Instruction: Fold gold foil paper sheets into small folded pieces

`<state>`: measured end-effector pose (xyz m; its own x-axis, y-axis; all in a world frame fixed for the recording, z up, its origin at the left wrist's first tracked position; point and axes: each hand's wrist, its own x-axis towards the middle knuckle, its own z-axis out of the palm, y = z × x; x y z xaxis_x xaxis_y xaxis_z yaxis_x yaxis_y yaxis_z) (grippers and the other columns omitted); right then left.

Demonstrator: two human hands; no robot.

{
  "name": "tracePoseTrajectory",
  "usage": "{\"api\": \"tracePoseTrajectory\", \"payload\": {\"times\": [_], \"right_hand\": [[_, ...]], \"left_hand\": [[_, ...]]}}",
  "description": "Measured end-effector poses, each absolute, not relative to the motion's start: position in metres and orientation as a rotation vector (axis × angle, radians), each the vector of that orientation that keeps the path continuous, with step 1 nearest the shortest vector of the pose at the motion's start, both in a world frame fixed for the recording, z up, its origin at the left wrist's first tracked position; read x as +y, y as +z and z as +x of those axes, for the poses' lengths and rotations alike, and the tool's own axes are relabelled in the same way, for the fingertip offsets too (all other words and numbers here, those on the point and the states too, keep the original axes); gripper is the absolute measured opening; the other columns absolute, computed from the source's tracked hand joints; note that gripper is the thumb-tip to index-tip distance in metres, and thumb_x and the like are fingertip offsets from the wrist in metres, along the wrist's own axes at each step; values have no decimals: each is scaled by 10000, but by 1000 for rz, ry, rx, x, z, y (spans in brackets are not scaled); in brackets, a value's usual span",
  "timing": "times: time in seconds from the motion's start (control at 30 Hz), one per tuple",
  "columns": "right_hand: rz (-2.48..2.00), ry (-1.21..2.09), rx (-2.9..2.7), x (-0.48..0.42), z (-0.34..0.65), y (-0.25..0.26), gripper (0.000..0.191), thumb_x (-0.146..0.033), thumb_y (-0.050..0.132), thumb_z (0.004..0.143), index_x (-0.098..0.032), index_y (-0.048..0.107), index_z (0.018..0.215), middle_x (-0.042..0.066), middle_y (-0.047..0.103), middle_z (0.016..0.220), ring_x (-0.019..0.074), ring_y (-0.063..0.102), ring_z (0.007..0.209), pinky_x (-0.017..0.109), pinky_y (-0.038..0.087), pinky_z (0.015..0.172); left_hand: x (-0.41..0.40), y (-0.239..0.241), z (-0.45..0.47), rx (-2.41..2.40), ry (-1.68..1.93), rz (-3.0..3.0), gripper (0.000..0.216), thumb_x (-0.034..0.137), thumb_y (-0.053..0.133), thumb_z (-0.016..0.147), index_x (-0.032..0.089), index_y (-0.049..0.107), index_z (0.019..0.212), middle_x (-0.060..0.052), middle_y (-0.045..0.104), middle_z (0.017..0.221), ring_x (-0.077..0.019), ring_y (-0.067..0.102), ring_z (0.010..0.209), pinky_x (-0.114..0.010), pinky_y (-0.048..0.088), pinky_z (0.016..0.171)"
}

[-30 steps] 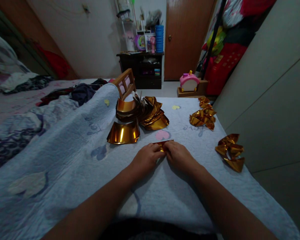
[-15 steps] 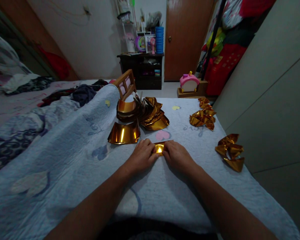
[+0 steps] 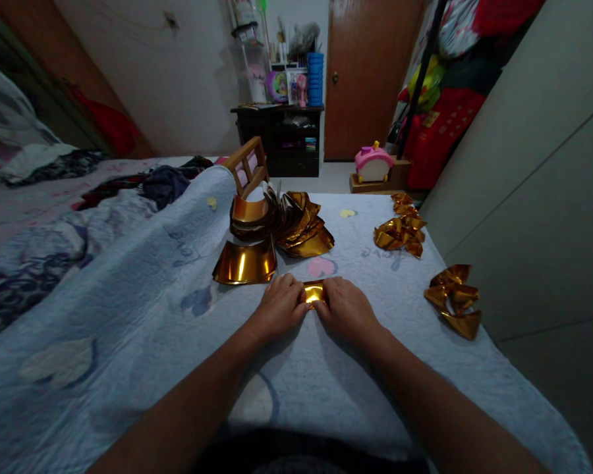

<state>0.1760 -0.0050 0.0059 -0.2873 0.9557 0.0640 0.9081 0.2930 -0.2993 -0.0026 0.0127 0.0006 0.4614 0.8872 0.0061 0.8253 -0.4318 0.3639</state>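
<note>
A small folded piece of gold foil paper [image 3: 315, 291] lies on the pale blue quilt [image 3: 143, 289] in front of me. My left hand [image 3: 279, 304] presses its left side with fingers curled down on it. My right hand [image 3: 343, 305] presses its right side the same way. Most of the piece is hidden under my fingers. Just beyond my hands lies a curled gold sheet [image 3: 245, 263], and behind it a heap of curled gold sheets [image 3: 281, 223].
Folded gold pieces sit in a pile [image 3: 401, 227] at the far right and a smaller group [image 3: 454, 300] near the bed's right edge. A small wooden frame [image 3: 247, 164] stands behind the heap. A pale wardrobe [image 3: 538, 178] rises on the right; clothes lie to the left.
My hands have shifted slightly to the left and drawn closer over the gold piece. More of the foil shows between my fingers than a second ago.
</note>
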Motion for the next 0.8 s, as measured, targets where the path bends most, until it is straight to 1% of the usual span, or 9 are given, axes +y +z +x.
{"api": "tracePoseTrajectory", "payload": {"times": [0.13, 0.3, 0.53, 0.8], "right_hand": [[-1714, 271, -2335, -5, 175, 4, 190, -309, 539, 961, -145, 634, 982, 131, 701, 1001, 249, 614, 945, 329, 420, 803], [-1746, 234, -2320, -7, 171, 4, 236, -362, 543, 961, -150, 631, 1014, 145, 697, 1010, 263, 610, 961, 340, 419, 815], [-1795, 233, -2309, -9, 167, 5, 227, -328, 499, 971, -149, 624, 1034, 148, 675, 1022, 277, 598, 959, 366, 399, 800], [-1865, 175, -2283, -11, 171, 8, 258, -388, 561, 946, -230, 614, 1142, 126, 625, 1092, 316, 543, 1035, 401, 359, 829]], "left_hand": [[11, -1, -4, 1476, 309, 2364, 93, 279, 572, 923, 193, 576, 887, -52, 554, 1012, -235, 493, 972, -383, 414, 887], [13, 4, -4, 1460, 246, 2355, 83, 255, 531, 939, 201, 577, 897, -47, 556, 1007, -229, 489, 966, -382, 414, 888], [13, 1, -4, 1468, 257, 2355, 68, 270, 564, 929, 210, 576, 900, -45, 555, 1011, -239, 493, 973, -383, 417, 877], [14, -5, -5, 1447, 277, 2392, 62, 252, 559, 935, 207, 599, 951, -51, 560, 1023, -245, 504, 988, -396, 410, 896]]}}
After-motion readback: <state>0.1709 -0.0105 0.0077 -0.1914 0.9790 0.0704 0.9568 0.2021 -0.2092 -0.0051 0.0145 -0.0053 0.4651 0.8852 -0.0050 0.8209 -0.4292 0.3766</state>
